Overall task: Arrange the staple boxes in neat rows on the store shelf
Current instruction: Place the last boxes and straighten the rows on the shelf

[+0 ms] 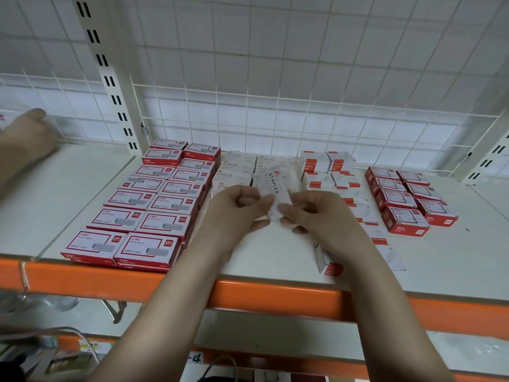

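The store shelf (261, 260), white with an orange front rail, fills the middle of the frame, with a wire grid behind it. On its left-centre stand two long rows of red-and-white boxes (154, 199), squared up and touching. At centre, toward the back, sit two short rows of white staple boxes (237, 168) marked STAPLES, with bare shelf in front of them. Right of centre, a looser group of white boxes with red bands (327, 172) trails forward untidily, and at the right lie two short rows of smaller red boxes (405, 197). Another person's hand (30, 133) rests on the shelf at the upper left.

At centre both hands grasp one white staple box (272, 188), lifted above the shelf and tilted: the left hand (237, 208) pinches its near end with its fingers curled, and the right hand (311, 216) pinches the same end from the other side.

The step in hand appears to be orienting this box before placing it. The next move likely calls for turning it label-up, matching the white rows, and setting it flush against the front of one.
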Available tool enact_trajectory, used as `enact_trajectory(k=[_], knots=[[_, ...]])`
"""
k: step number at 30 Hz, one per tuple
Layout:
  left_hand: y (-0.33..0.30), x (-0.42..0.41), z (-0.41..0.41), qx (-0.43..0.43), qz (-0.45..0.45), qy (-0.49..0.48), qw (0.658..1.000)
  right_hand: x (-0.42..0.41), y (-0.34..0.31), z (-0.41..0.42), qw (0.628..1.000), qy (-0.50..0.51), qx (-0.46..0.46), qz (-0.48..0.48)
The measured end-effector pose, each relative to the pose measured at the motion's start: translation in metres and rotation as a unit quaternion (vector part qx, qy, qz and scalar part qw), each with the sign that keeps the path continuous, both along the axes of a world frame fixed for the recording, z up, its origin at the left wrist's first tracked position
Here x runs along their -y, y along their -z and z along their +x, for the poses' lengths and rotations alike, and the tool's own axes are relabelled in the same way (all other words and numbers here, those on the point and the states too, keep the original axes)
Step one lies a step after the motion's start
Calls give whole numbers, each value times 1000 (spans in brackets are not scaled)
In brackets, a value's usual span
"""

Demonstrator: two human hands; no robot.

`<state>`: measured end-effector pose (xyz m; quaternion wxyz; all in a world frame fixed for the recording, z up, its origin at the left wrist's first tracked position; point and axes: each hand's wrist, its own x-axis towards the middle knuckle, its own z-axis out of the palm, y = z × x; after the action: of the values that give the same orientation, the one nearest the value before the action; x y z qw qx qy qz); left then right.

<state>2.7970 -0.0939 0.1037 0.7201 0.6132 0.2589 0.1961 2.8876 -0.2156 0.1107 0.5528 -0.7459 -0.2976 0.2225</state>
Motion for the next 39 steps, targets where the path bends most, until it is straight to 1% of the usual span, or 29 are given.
enact_trajectory(k=[1,2,4,5,7,8,9,14,16,20,23,26,28,33,39], knots=[[0,0,-1,-10,29,3,1000,1,-1,1,1000,10,-6,6],[0,-1,-2,-26,78,3,997,2,-1,4,1000,21,0,10],[-2,-12,-5,-58,208,-30,976,3,-4,8,998,47,37,7],[-3,-21,-8,-75,278,-62,956,3,-5,11,996,61,59,1],[-4,-39,-13,-120,396,-121,902,0,-9,17,992,76,94,-22],[-4,-48,-15,-143,433,-138,879,-2,-11,21,990,75,107,-44],[-4,-56,-14,-161,453,-145,865,-5,-12,23,988,71,116,-71],[2,-72,-1,-260,490,-96,827,-23,-17,32,975,49,112,-183],[4,-73,3,-284,494,-91,817,-28,-18,33,969,37,107,-220],[5,-76,8,-312,525,-89,787,-32,-19,34,960,36,112,-254],[4,-76,12,-328,537,-78,774,-32,-19,33,951,43,141,-271],[4,-75,14,-341,538,-75,767,-33,-16,31,941,61,184,-276],[4,-75,15,-345,536,-72,767,-34,-14,28,941,78,195,-266],[-2,-72,16,-355,529,-62,768,-34,-12,21,943,107,202,-242],[-3,-74,15,-338,526,-49,779,-39,-5,18,932,120,196,-279]])
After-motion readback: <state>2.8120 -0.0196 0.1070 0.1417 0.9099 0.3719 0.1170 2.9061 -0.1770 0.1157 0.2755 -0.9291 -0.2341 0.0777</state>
